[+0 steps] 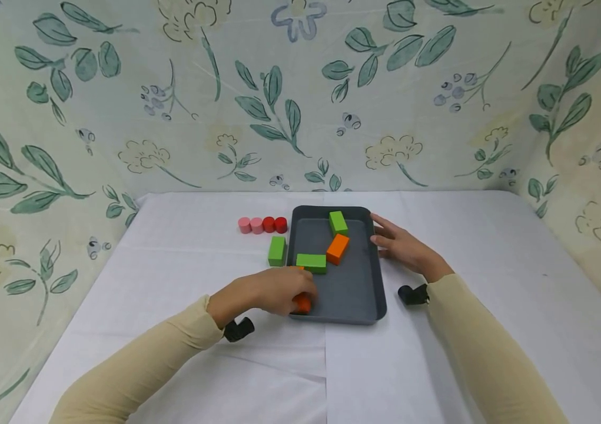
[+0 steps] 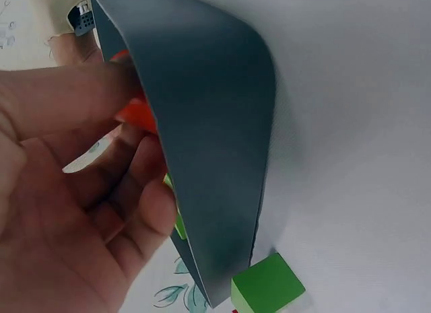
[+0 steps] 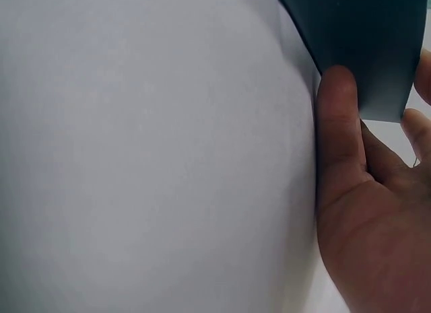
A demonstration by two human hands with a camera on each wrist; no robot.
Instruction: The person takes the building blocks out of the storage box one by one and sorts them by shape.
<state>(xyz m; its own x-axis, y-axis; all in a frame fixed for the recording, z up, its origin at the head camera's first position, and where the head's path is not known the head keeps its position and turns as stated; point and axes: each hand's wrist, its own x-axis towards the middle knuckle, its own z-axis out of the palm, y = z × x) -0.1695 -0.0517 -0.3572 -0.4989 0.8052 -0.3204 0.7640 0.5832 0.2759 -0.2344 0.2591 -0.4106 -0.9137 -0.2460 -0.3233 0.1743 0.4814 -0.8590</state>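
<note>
Orange block (image 1: pixel 303 303): my left hand (image 1: pixel 274 291) has its fingers curled round it at the tray's near left corner; most of it is hidden under the hand.
Tray (image 1: pixel 355 294): dark grey, lying flat on the white-covered bench (image 1: pixel 491 247), near its middle.
Right hand (image 1: pixel 403 247): I rest it against the tray's right rim, fingers straight and relaxed, holding nothing.
Inside the tray: a green block (image 1: pixel 338 223) far, a second orange block (image 1: pixel 338 248) mid, another green block (image 1: pixel 311 262) to the left.
Left of the tray: an upright green block (image 1: pixel 276 251) just beside the rim; further away, two pink cylinders (image 1: pixel 251 225) and two red cylinders (image 1: pixel 275 224) in one row.
</note>
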